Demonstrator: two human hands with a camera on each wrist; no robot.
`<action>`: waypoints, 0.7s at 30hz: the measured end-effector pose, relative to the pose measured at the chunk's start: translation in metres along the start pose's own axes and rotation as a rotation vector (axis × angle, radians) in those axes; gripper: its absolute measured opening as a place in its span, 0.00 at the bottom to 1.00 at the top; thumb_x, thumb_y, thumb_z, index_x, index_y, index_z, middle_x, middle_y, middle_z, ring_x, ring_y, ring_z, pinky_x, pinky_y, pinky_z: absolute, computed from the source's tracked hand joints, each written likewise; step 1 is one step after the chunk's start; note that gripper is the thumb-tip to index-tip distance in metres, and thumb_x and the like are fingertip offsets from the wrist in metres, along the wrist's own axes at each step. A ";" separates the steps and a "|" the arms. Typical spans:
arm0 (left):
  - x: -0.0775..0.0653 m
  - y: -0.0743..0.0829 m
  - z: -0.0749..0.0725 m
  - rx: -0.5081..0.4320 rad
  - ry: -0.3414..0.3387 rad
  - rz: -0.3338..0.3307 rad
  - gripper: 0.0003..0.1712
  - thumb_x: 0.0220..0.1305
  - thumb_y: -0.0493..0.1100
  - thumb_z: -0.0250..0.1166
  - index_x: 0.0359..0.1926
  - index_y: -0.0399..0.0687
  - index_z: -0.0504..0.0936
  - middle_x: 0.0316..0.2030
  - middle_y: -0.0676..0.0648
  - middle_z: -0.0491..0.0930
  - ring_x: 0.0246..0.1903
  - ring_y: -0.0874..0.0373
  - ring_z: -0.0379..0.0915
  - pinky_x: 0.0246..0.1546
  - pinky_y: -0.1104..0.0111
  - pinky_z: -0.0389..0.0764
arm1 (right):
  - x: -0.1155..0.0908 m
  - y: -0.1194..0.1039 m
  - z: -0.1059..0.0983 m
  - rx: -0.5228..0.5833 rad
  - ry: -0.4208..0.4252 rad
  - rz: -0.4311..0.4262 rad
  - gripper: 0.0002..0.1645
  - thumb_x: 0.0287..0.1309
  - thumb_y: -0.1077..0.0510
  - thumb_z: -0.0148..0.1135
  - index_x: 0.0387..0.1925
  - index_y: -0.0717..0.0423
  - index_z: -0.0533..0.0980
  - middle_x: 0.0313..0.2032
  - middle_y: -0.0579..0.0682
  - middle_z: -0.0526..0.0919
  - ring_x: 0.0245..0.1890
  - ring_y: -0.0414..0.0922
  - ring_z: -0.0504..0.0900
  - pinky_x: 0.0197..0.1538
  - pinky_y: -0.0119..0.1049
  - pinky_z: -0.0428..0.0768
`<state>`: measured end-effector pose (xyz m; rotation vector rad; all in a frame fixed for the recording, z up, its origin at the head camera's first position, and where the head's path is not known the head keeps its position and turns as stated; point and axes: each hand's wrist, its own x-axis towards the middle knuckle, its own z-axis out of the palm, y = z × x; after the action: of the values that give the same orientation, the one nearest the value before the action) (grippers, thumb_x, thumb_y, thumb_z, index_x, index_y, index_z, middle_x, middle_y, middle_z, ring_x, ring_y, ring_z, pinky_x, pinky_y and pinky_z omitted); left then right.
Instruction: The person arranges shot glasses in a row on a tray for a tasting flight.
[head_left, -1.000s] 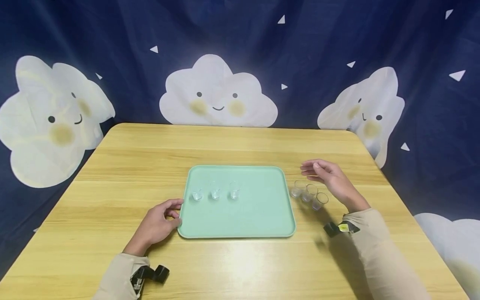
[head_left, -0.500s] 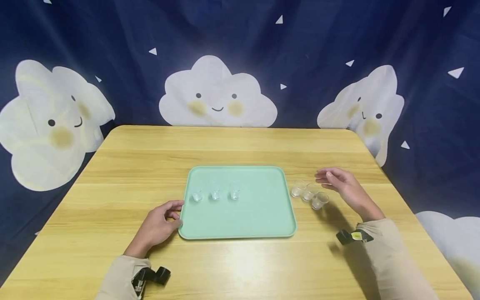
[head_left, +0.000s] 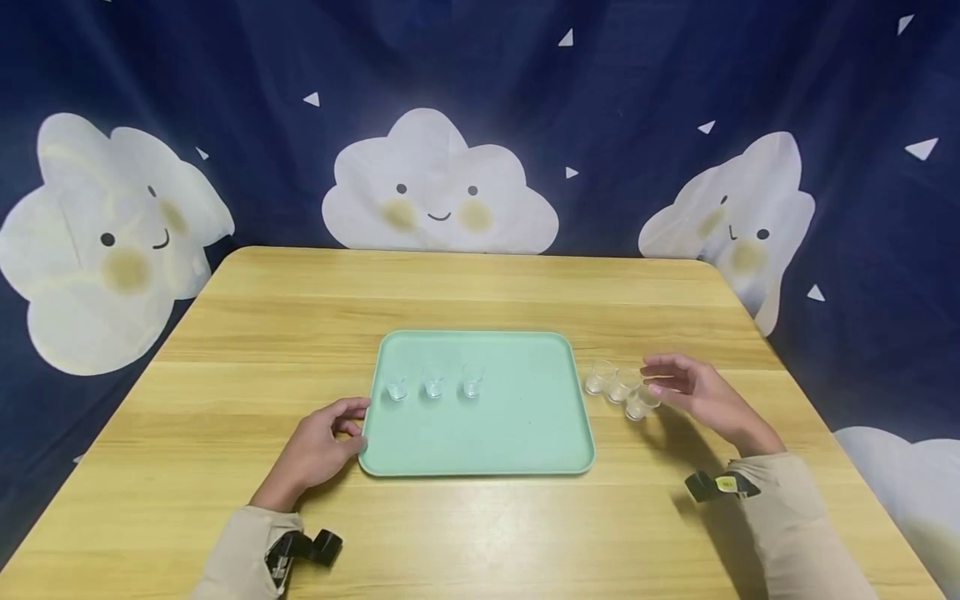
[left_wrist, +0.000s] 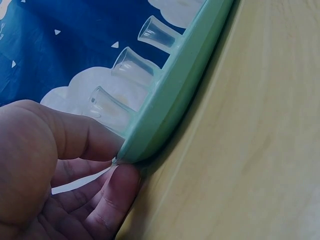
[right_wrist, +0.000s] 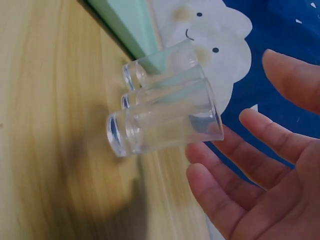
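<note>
My left hand [head_left: 318, 450] holds the left edge of a mint-green tray [head_left: 517, 433], its thumb and fingertips at the rim. On the tray, three small clear shot glasses [head_left: 432, 385] stand in a row toward the left. Three more stand on the table just right of the tray, close together in a slanting line. My right hand [head_left: 705, 400] is beside the nearest of these, a shot glass [head_left: 641, 404], with thumb and fingers spread apart. In the right wrist view, fingertips come right by the rim of this front shot glass [right_wrist: 165, 125], and nothing is gripped.
A light wooden table [head_left: 480, 533] carries everything. Behind it hangs a dark blue curtain [head_left: 600, 75] printed with white smiling clouds and small triangles. The right arm casts a shadow on the table.
My right hand has drawn back to the right from above the shot glasses, then come lower beside the front one. The left hand stays at the tray's edge; the glasses stand where they were.
</note>
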<state>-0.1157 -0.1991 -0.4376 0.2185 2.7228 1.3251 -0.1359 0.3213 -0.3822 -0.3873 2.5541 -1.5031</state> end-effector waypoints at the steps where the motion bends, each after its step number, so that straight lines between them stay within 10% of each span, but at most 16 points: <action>1: 0.000 0.000 0.000 -0.001 0.000 -0.001 0.28 0.57 0.33 0.63 0.61 0.37 0.74 0.48 0.44 0.79 0.38 0.57 0.74 0.39 0.64 0.72 | 0.000 0.001 0.000 0.003 -0.011 0.010 0.30 0.64 0.63 0.60 0.62 0.74 0.63 0.57 0.70 0.72 0.55 0.55 0.76 0.50 0.29 0.76; 21: 0.000 0.000 -0.001 -0.009 -0.004 -0.012 0.28 0.57 0.33 0.63 0.61 0.36 0.74 0.48 0.44 0.79 0.38 0.57 0.74 0.40 0.64 0.72 | 0.001 0.015 0.000 -0.002 -0.144 0.128 0.29 0.54 0.66 0.68 0.55 0.73 0.68 0.47 0.62 0.74 0.49 0.48 0.78 0.46 0.34 0.78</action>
<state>-0.1161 -0.1996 -0.4374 0.2041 2.7103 1.3316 -0.1385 0.3278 -0.3954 -0.3137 2.4196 -1.3762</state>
